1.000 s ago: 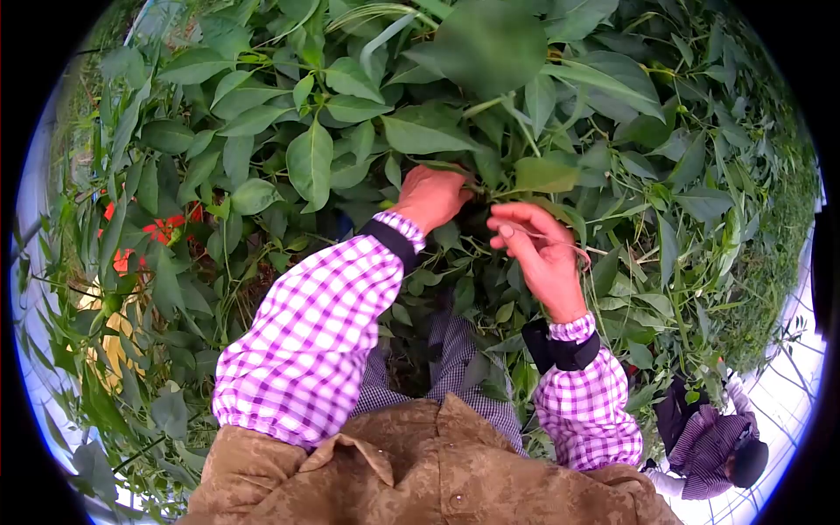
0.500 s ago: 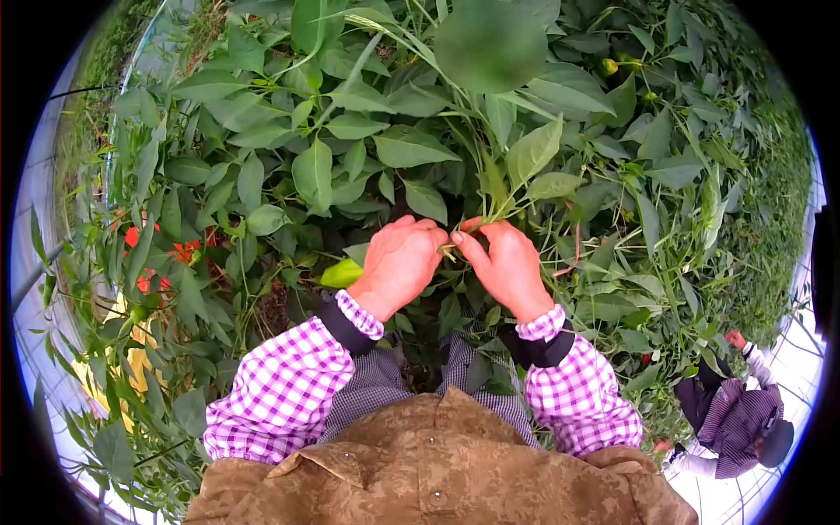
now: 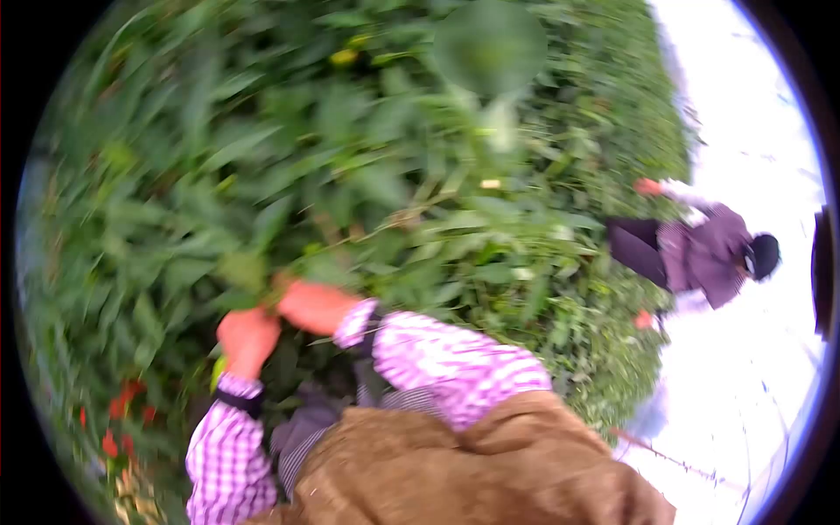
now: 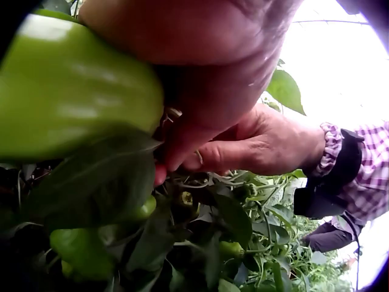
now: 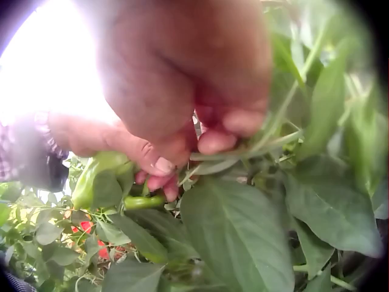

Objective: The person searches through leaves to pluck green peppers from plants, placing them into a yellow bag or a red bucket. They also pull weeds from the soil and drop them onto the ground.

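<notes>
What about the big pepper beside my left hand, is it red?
No, the left wrist view shows light green skin on the big pepper beside your left hand.

The left hand (image 3: 249, 341) and right hand (image 3: 317, 306) are close together, with bent fingers. Both arms reach out, with a dark band on each wrist.
</notes>
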Demonstrator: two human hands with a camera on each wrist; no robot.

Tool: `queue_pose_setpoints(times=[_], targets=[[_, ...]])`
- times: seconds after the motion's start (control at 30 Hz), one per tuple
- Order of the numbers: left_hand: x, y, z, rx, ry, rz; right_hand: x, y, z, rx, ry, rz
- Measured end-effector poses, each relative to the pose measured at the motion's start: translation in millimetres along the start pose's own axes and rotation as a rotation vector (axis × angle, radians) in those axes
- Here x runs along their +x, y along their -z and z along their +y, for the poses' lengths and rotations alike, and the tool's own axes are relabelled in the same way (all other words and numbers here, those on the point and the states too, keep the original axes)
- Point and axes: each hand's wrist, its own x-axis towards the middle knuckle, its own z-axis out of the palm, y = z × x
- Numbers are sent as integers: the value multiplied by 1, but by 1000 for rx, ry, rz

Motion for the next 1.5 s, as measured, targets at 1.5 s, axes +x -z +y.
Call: queue_pose_setpoints(times=[1.5], targets=[[-466,-43,-344,-1636,546,2202,48,97,66,-394,-31,-280]])
